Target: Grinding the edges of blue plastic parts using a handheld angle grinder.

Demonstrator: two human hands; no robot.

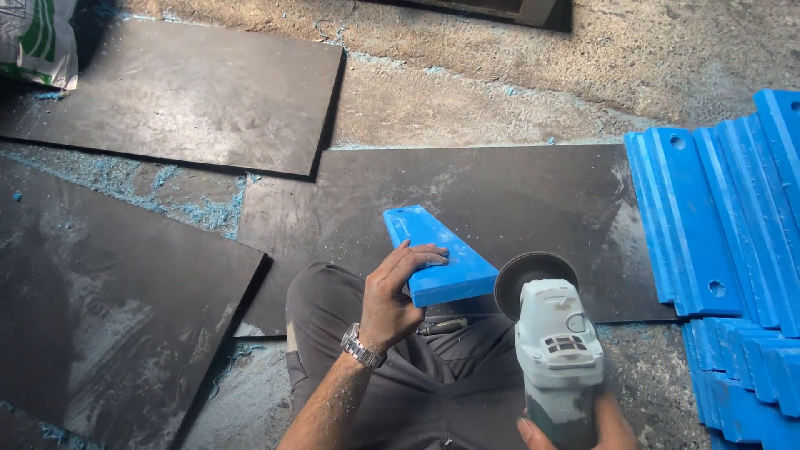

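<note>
My left hand (398,293), with a metal watch on the wrist, grips a blue plastic bar (433,247) along its left edge and holds it above my knee. The bar points away from me. My right hand (602,427), at the bottom edge of the view, holds a grey angle grinder (557,346). The grinder's dark disc (527,273) sits just right of the bar's near end, close to it; I cannot tell if they touch. A small dark tool (442,326) lies on my lap below the bar.
Dark rubber mats (517,200) lie on the concrete floor ahead, to the left and at the upper left. Several blue plastic bars (717,225) are stacked at the right. Blue shavings (200,208) litter the floor. A white sack (37,37) is at the top left.
</note>
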